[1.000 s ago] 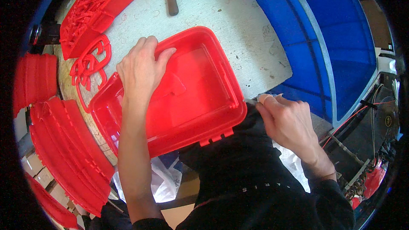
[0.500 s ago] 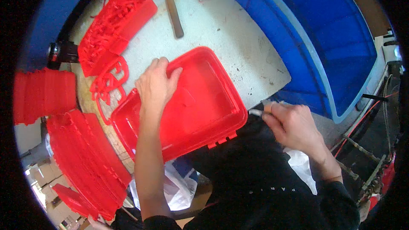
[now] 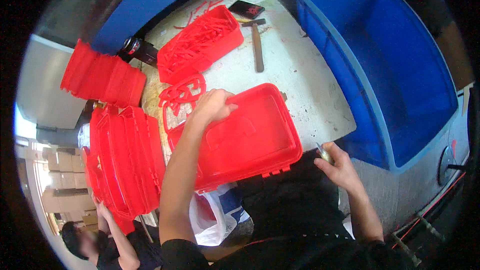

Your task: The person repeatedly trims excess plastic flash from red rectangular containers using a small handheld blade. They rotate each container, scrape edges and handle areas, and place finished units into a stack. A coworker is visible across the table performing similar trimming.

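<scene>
A shallow red plastic box (image 3: 240, 137) with hinge tabs along its near edge rests on the pale worktable, its open side up. My left hand (image 3: 212, 106) grips its far left rim, the thumb over the inside, and my forearm crosses above the box. Off the box's right end, my right hand (image 3: 341, 165) is closed round a small knife (image 3: 325, 154) with a short blade and a yellowish handle. The blade points up and away from me, apart from the box. Looped red plastic offcuts (image 3: 184, 92) lie just beyond my left hand.
A red bin (image 3: 220, 52) full of red strips stands at the back, beside a hammer (image 3: 257, 47) and a phone (image 3: 246, 9). A large blue tub (image 3: 370, 80) stands right. Stacked red boxes (image 3: 125, 160) are left, where a co-worker's hands (image 3: 102, 210) touch them. A black cylinder (image 3: 141, 50) lies behind.
The view has shifted, bringing the co-worker into sight. My right hand with the knife has drawn away from the box's right corner. My left hand keeps its hold on the rim.
</scene>
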`<state>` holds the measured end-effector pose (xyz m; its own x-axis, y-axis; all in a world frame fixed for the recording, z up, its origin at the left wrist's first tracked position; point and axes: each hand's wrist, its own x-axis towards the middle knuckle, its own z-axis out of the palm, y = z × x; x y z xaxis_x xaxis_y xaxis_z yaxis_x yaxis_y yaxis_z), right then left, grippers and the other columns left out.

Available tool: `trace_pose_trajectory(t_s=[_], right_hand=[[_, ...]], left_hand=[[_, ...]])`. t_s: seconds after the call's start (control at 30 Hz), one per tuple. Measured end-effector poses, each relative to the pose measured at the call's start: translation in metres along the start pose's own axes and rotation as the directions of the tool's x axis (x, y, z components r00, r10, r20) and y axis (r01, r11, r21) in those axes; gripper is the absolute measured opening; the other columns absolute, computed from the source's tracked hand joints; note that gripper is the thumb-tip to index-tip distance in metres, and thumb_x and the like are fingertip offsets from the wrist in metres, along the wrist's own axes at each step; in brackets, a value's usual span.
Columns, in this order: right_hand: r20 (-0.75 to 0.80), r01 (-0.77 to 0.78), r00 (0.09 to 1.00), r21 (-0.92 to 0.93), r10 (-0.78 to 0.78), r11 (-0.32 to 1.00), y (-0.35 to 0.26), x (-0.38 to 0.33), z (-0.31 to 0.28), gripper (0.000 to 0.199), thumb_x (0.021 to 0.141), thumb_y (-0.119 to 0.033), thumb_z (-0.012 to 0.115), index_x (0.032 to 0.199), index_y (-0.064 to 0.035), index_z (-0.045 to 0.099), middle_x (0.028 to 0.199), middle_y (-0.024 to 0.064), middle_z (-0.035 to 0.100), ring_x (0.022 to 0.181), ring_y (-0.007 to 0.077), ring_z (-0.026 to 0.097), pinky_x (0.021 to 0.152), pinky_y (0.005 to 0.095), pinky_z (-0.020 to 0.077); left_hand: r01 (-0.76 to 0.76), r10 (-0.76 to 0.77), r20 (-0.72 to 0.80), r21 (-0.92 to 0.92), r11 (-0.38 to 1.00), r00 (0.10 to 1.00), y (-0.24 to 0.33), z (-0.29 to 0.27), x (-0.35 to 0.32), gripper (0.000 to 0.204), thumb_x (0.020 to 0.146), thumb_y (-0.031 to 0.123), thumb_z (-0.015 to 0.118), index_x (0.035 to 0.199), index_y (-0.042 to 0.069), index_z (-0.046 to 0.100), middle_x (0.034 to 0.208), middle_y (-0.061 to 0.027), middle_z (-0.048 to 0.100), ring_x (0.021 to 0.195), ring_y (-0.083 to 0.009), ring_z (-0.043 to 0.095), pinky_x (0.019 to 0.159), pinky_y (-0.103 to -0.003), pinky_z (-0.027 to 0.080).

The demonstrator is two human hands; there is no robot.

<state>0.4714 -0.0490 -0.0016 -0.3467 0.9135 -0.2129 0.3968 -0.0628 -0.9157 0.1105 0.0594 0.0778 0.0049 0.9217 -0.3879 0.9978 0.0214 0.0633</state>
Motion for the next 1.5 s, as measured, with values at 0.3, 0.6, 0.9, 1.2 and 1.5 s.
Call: trace_pose_trajectory(t_s=[0.3,0.6,0.9,1.2,1.5], right_hand=[[0.013,0.057,0.998,0.278,-0.063,0.959,-0.011,0.023,-0.012,0.019,0.089,-0.015,0.072,0.101,-0.0042,0.061,0.082,-0.0023,0.056,0.076,0.0071,0.05,0.066,0.0258,0.0427],[0.125,-0.067,0.992,0.436,0.013,0.897,-0.022,0.014,0.023,0.027,0.094,-0.016,0.069,0.115,-0.0056,0.055,0.087,-0.0036,0.056,0.078,0.0063,0.05,0.07,0.0247,0.0429],[-0.048,0.11,0.994,0.292,-0.101,0.95,-0.048,0.059,0.038,0.028,0.1,-0.02,0.056,0.121,-0.0012,0.055,0.081,0.0049,0.055,0.076,0.0131,0.05,0.07,0.0307,0.0446],[0.326,-0.134,0.941,0.122,0.087,0.983,-0.028,0.058,-0.01,0.035,0.107,-0.033,0.044,0.1,-0.0048,0.063,0.068,-0.0031,0.047,0.064,0.0076,0.044,0.059,0.0258,0.0391],[0.254,-0.163,0.965,0.36,0.071,0.919,-0.022,0.146,0.046,0.033,0.106,-0.029,0.045,0.088,-0.0051,0.06,0.07,-0.006,0.049,0.065,0.0056,0.042,0.06,0.0256,0.0359]], left_hand=[[-0.192,0.37,-0.929,0.367,0.91,-0.02,-0.025,-0.054,-0.164,0.054,0.084,0.01,0.07,0.135,0.002,0.055,0.133,-0.0197,0.06,0.119,-0.0338,0.059,0.102,-0.047,0.046],[-0.84,-0.905,-0.32,-0.538,-0.071,0.281,-0.012,0.128,-0.139,0.054,0.09,-0.003,0.06,0.142,0.004,0.046,0.141,-0.0164,0.053,0.132,-0.0327,0.05,0.111,-0.052,0.042],[-0.219,-0.399,0.325,-0.471,-0.854,0.857,0.085,0.14,-0.2,0.042,0.097,0.015,0.059,0.136,0.004,0.051,0.132,-0.0161,0.06,0.123,-0.0329,0.057,0.104,-0.049,0.047],[-0.173,-0.244,-0.493,-0.656,0.735,0.835,0.031,0.048,-0.175,0.017,0.089,0.009,0.069,0.104,0.0,0.071,0.099,-0.0136,0.072,0.089,-0.0226,0.069,0.083,-0.035,0.054],[-0.016,-0.082,-0.472,-0.201,0.98,0.878,0.005,0.074,0.011,0.05,0.093,0.053,0.062,0.091,0.002,0.065,0.072,-0.0208,0.069,0.069,-0.0397,0.069,0.061,-0.048,0.053]])
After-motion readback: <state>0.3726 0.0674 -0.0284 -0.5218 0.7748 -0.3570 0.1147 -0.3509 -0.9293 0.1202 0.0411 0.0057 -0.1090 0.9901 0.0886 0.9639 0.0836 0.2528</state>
